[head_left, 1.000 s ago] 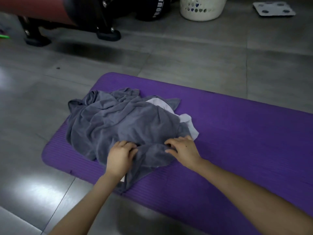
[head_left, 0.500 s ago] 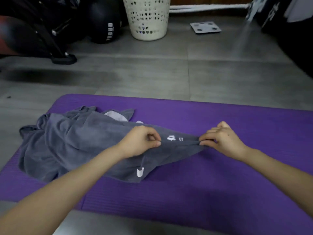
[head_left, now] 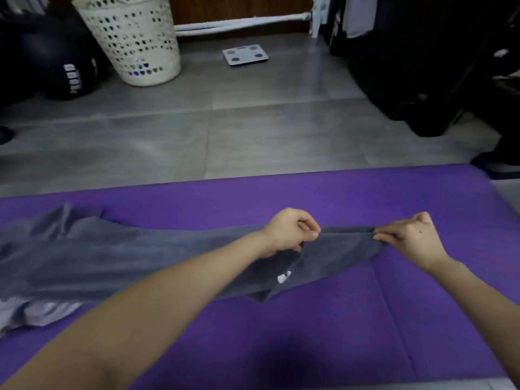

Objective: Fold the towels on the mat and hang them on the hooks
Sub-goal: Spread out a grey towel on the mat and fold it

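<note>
**Folding barely begun**

In the head view, you are pinching the grey towel's [head_left: 140,263] top edge with both hands. Your left hand [head_left: 292,233] is curling round it and your right hand [head_left: 413,240] is nipping the corner, holding it taut above the purple mat [head_left: 337,333]. A paler towel [head_left: 36,311] is lying beneath. Nothing is folded or hung, and no hooks are showing.

- The left hand [head_left: 288,235] was bare, with a short nail showing on the thumb
- The right hand [head_left: 410,239] was bare as well, with a small dark mole [head_left: 419,231] on its back
- The left forearm [head_left: 168,305] was bare right down to the lower edge of view
- The right forearm [head_left: 484,299] was bare out to the right edge
</note>
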Tool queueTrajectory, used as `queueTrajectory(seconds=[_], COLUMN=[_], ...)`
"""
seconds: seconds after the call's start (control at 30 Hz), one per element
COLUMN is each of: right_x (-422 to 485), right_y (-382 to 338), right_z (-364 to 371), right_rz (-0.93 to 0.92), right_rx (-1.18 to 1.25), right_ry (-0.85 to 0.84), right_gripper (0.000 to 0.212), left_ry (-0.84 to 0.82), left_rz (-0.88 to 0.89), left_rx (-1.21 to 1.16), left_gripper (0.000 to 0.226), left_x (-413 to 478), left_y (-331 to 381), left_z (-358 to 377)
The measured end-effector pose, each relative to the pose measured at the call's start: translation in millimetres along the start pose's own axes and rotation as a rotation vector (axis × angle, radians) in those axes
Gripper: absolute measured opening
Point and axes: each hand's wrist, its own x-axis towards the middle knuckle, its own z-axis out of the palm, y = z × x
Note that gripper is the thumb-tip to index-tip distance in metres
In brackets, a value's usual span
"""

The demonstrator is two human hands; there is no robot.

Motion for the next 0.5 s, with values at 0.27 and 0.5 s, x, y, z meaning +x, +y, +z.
queueTrajectory(seconds=[0.27,0.5], right_x=[-28.5,-10.8], right_y=[-7.7,-119.3], right_z=[34.5,86.0], right_rz=[0.329,0.072], right_rx=[0.207,0.274], right_ry=[-0.109,-0.147], right_gripper=[0.016,0.051], left_ry=[0.149,-0.004], left_rz=[-0.088,-0.212], left_rx=[0.257,0.812], left_gripper=[0.012,0.019], left_x=[8.9,-43.9], left_y=[-53.0,-95.7], left_z=[1.7,-88.8])
